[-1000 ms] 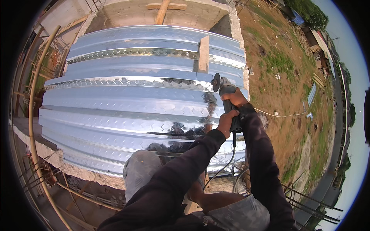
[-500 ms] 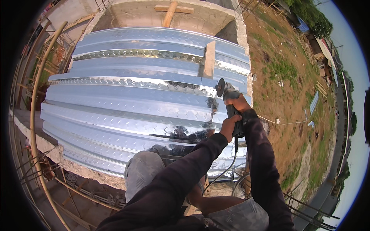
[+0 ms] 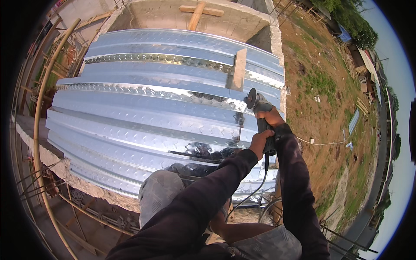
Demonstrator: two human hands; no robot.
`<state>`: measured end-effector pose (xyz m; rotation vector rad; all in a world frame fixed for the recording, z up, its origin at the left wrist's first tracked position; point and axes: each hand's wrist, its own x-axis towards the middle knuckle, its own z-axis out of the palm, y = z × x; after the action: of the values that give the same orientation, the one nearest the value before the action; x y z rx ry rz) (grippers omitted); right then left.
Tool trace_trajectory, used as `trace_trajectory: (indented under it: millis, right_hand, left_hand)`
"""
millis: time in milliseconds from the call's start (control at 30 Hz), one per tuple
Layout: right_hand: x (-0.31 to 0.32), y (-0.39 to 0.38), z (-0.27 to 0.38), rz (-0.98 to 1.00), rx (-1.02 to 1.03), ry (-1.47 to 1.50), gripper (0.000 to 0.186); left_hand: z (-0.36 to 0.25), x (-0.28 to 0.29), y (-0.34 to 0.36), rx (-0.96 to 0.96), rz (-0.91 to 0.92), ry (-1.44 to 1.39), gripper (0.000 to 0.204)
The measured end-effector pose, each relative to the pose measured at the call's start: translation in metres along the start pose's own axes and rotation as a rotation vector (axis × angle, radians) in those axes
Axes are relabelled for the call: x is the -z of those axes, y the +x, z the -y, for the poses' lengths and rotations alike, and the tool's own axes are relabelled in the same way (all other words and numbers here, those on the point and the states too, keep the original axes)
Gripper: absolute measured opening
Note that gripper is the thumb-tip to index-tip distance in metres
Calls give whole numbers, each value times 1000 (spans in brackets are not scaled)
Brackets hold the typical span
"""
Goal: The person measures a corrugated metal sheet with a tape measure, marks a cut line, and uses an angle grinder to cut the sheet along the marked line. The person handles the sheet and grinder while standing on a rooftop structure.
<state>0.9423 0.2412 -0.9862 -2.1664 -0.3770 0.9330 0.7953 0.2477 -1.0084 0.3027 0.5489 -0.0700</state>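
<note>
Both my hands are closed around an angle grinder (image 3: 262,125) with a dark body and a round disc at its far end. My right hand (image 3: 271,118) grips it near the head, just behind the disc. Lower down, my left hand (image 3: 260,142) is wrapped round the rear of the body. Beneath the tool lies shiny corrugated metal decking (image 3: 143,115); whether the disc touches it I cannot tell. A short wooden board (image 3: 238,70) rests on the decking just beyond the disc. From the grinder's rear a black cord (image 3: 259,188) hangs down toward my legs.
Beyond the decking is a concrete-walled opening with crossed timbers (image 3: 198,15). A rough concrete edge (image 3: 97,194) runs along the near left, with a bamboo pole (image 3: 41,112) beside it. On the right the decking ends above grassy dirt ground (image 3: 325,108), crossed by a pale cable (image 3: 323,143).
The view has shifted slightly, so the decking and board appear a little to the right. Both hands keep their hold on the angle grinder, in nearly the same place.
</note>
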Motion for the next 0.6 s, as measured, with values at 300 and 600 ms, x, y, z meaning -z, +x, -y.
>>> trace_trajectory:
  millis: [300, 600]
  right_hand:
    - [5, 19, -20, 13, -28, -59, 62]
    - [7, 39, -30, -13, -60, -37, 74]
  left_hand:
    - [-2, -2, -1, 8, -18, 2, 26]
    - [-6, -2, 8, -8, -16, -8, 26]
